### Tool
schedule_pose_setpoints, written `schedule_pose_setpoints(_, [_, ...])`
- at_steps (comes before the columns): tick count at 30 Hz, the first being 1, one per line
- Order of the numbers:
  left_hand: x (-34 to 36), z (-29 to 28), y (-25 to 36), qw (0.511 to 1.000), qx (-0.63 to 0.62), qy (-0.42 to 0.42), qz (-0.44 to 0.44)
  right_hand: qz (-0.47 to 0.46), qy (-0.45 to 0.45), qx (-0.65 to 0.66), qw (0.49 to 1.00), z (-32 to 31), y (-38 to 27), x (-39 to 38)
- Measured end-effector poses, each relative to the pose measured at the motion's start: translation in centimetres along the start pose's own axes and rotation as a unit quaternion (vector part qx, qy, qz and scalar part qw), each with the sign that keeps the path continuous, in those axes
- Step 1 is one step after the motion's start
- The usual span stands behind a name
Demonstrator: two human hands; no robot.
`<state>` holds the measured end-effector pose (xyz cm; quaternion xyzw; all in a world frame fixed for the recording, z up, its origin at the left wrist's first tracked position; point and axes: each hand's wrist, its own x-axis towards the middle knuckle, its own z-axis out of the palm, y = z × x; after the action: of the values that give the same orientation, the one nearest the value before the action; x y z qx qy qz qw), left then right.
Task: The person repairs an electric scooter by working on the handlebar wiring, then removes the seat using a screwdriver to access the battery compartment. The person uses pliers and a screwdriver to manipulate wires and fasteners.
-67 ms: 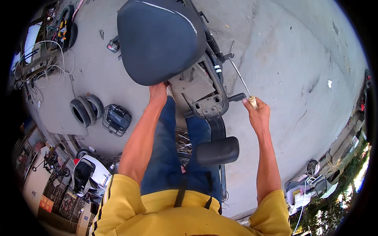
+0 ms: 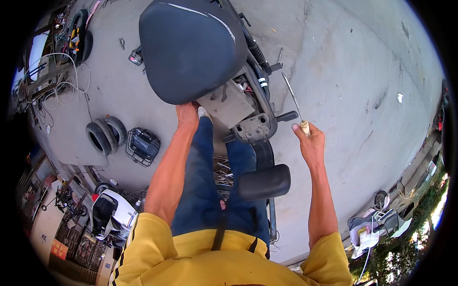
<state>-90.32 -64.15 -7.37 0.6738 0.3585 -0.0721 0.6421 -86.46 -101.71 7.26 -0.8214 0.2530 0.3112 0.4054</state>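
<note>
right hand drifted rightward, grip clamped on screwdriver; left hand grips seat

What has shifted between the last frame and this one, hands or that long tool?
Almost nothing moved. The right hand keeps its grip on the screwdriver, shaft pointing up and away beside the scooter frame. The left hand stays under the rear edge of the raised seat. Nothing was taken hold of or let go.
</note>
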Motion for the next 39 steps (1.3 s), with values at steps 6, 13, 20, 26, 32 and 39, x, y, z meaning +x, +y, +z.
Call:
schedule_pose_setpoints(6, [-5.5,-8.9,-2.8,0.961,-0.216,0.015,-0.174,0.019,0.045,0.153,0.987,2.0,-1.0,-10.4])
schedule_pose_setpoints(13, [-7.0,-15.8,-7.3,0.954,-0.164,0.122,-0.219,-0.039,0.183,0.099,0.977,5.5,-1.3,-15.3])
schedule_pose_setpoints(20, [-5.2,-16.5,-10.8,0.973,0.012,0.109,-0.202,-0.188,0.308,-0.123,0.925,8.5,0.3,-14.3])
schedule_pose_setpoints(26, [-2.8,-14.9,-15.5,0.964,0.211,0.091,-0.136,-0.219,0.325,-0.165,0.905,9.4,0.3,-13.6])
schedule_pose_setpoints(32, [-0.5,-11.7,-15.3,0.936,0.338,0.021,-0.092,-0.170,0.329,-0.156,0.916,9.5,1.2,-14.2])
schedule_pose_setpoints(39, [2.4,-9.2,-13.1,0.919,0.383,-0.006,-0.096,-0.146,0.329,-0.104,0.927,10.4,0.8,-14.3])
